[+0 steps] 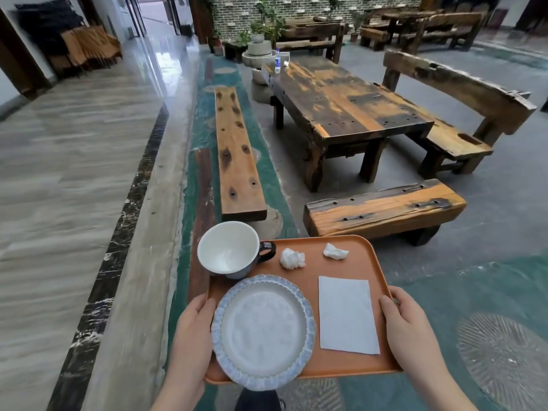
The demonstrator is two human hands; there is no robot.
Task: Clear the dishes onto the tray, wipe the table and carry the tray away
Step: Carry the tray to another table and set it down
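Note:
An orange tray point(360, 256) is held in the air in front of me. My left hand point(194, 324) grips its left edge and my right hand point(407, 321) grips its right edge. On the tray stand a white cup with a dark handle point(228, 252) at the far left and a pale blue scalloped plate point(264, 330) at the near left. A flat white napkin point(347, 314) lies on the right side. Two crumpled tissues point(292, 258) point(335, 252) sit near the far edge. The wooden table point(341, 99) stands ahead of me.
A long wooden bench point(237, 149) runs on the left of the table, a short bench point(382, 207) at its near end and a backed bench point(456, 114) on its right. A water bottle point(277, 61) stands at the table's far end. A glossy corridor floor point(74, 173) stretches to the left.

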